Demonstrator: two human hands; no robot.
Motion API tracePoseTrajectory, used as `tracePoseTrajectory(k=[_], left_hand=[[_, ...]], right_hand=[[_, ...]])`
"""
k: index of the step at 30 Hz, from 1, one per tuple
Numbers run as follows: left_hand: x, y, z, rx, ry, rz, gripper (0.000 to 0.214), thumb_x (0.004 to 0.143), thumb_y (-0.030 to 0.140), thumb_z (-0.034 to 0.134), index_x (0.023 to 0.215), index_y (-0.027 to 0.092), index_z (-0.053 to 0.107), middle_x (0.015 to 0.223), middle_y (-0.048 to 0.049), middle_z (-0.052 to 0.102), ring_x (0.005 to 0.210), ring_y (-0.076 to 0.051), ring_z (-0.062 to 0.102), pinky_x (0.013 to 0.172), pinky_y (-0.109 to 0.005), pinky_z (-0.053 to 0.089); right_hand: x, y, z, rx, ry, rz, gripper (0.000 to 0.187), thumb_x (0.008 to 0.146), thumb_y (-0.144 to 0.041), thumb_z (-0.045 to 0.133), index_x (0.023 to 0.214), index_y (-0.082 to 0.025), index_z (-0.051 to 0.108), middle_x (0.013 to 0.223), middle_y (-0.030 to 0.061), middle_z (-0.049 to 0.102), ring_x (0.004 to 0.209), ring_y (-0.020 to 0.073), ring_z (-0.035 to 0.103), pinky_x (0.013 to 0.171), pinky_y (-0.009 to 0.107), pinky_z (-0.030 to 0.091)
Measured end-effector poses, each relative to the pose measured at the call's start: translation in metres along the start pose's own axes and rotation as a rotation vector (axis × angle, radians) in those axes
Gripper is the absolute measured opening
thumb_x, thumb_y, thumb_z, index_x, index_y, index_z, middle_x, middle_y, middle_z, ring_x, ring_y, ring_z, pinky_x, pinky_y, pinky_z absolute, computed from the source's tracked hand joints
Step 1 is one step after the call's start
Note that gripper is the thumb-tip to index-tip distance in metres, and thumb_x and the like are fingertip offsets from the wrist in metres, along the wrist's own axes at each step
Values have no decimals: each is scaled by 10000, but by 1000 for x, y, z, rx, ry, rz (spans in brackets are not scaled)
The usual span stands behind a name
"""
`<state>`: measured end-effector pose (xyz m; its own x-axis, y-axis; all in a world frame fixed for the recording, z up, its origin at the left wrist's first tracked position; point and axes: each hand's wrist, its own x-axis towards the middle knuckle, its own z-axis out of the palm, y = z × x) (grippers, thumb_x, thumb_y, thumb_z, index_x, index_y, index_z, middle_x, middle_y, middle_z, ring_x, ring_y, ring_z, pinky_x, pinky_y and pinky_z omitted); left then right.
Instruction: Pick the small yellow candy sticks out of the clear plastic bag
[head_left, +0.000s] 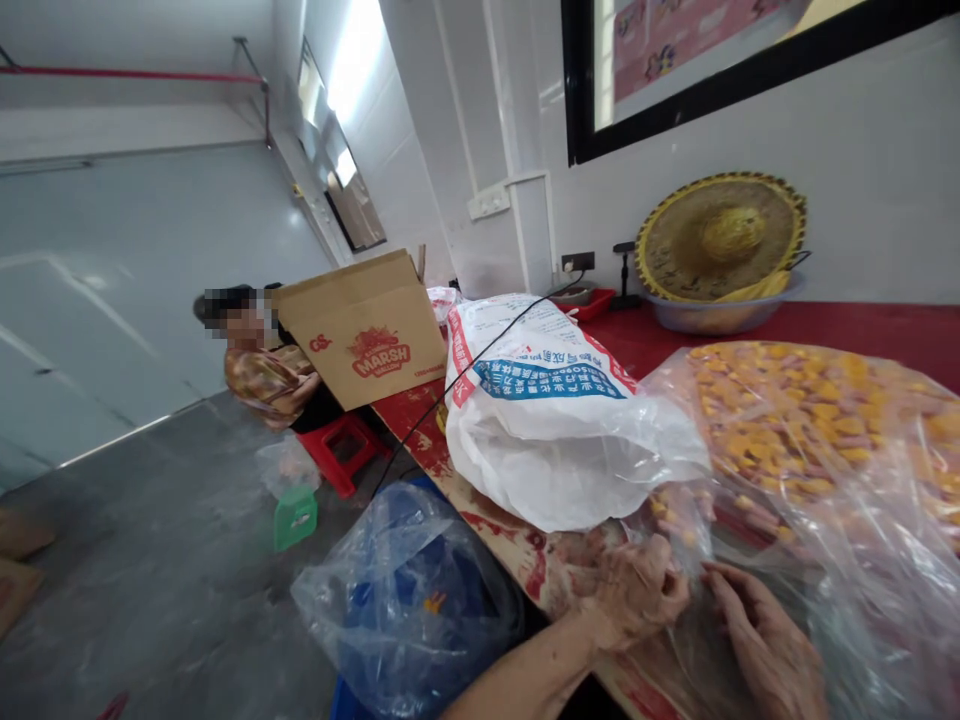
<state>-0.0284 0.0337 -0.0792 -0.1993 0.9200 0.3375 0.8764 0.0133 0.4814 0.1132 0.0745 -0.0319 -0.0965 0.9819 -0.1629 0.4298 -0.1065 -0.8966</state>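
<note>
A large clear plastic bag (810, 440) full of small yellow and pink pieces lies on the red table (862, 325) at the right. My left hand (634, 590) is curled at the bag's near edge, fingers pinching the clear film. My right hand (765, 640) lies flat under or against the same film, just right of the left hand. A white woven sack (555, 420) with blue and red print rests on the table behind my hands, touching the clear bag.
A blue bin lined with a clear bag (409, 590) stands on the floor below the table edge. A seated person (262, 370) is behind a brown Marsh carton (367, 325). Red stool (341, 450), green object (295, 515), straw hat on a bowl (720, 245), black cable (465, 375).
</note>
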Motion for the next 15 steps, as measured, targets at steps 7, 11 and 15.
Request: tracePoseTrajectory(k=[7, 11, 15], left_hand=[[-3, -1, 0, -145, 66, 2, 204, 800, 201, 649, 892, 248, 472, 817, -39, 737, 757, -273, 771, 689, -349, 588], [-3, -1, -2, -186, 68, -10, 183, 809, 215, 634, 895, 254, 477, 827, -55, 736, 780, -285, 771, 706, -367, 593], [-1, 2, -5, -221, 47, -51, 165, 815, 228, 619, 897, 263, 481, 847, -91, 738, 818, -319, 774, 756, -420, 611]], right_hand=[[8, 17, 5, 32, -13, -21, 705, 579, -821, 467, 935, -266, 718, 928, 103, 776, 780, 341, 715, 778, 458, 565], [12, 29, 8, 54, -6, -62, 647, 650, -789, 469, 942, -273, 729, 895, 97, 774, 729, 316, 701, 739, 425, 576], [18, 39, 13, 52, -10, -101, 590, 679, -762, 470, 916, -285, 724, 890, 97, 765, 746, 322, 715, 796, 449, 611]])
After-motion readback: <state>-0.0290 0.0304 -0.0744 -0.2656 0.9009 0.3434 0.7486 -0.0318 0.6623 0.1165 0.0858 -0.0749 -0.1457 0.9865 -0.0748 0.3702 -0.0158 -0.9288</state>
